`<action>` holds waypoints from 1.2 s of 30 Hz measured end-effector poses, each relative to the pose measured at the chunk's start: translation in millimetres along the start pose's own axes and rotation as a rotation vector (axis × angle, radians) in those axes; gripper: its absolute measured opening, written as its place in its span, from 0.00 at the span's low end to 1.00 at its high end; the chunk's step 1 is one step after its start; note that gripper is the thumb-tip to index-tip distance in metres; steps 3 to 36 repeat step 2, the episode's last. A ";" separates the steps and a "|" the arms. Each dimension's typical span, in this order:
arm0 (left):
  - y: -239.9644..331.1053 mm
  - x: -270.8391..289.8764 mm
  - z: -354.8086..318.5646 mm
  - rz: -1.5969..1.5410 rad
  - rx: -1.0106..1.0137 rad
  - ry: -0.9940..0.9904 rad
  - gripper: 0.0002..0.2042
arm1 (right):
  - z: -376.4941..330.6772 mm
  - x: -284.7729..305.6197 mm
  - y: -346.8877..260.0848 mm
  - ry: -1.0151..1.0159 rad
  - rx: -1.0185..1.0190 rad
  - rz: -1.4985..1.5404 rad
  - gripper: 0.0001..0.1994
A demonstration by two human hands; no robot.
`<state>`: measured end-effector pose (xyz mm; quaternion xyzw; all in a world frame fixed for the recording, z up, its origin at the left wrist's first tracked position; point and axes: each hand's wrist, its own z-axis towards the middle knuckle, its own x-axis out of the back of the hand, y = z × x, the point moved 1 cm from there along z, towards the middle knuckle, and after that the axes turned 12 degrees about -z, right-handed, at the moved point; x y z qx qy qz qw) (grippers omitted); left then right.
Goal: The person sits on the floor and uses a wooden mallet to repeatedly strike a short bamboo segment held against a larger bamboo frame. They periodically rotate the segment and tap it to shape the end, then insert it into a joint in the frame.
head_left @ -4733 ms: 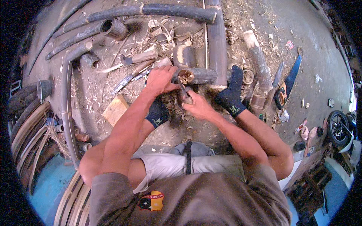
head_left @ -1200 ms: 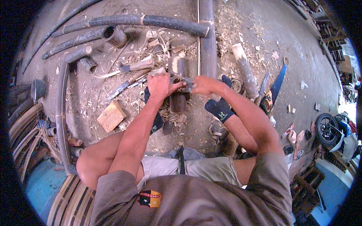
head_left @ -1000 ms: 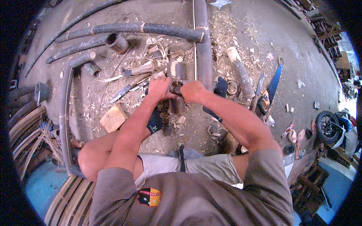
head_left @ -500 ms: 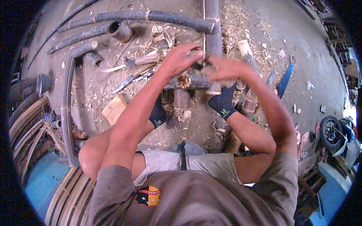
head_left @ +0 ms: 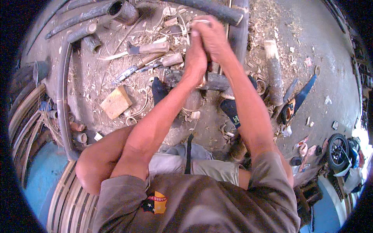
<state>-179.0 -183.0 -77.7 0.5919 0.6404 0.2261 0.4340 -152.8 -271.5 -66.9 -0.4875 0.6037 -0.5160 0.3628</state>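
Observation:
My left hand [head_left: 195, 58] and my right hand [head_left: 214, 39] are pressed together ahead of me, above the wood-strewn ground. Their fingers are closed around each other, with a small pale edge showing at the tips; what they hold is hidden and blurred. Just to the right of them runs a long dark bamboo pole [head_left: 239, 42]. Below them lies a crosswise bamboo piece [head_left: 175, 77], partly covered by my left wrist, with a short bamboo section [head_left: 192, 101] under it. My dark-socked feet flank these pieces.
Left of my hands lie wooden-handled tools [head_left: 153, 47] and a wooden block [head_left: 116, 101] among shavings. Several bamboo lengths [head_left: 83, 19] lie at the far left. To the right are a bamboo piece [head_left: 274, 77] and a hand saw [head_left: 305, 93] with a blue blade.
My hands were apart on either side of the pole; now they are joined and farther forward. The view has shifted, so the ground things appear displaced.

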 end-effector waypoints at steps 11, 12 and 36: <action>-6.6 19.7 -6.4 -0.109 0.065 0.220 0.47 | 12.1 -31.8 0.7 -0.303 -0.115 -0.217 0.25; -6.6 19.7 -6.4 -0.109 0.065 0.220 0.47 | 12.1 -31.8 0.7 -0.303 -0.115 -0.217 0.25; -6.6 19.7 -6.4 -0.109 0.065 0.220 0.47 | 12.1 -31.8 0.7 -0.303 -0.115 -0.217 0.25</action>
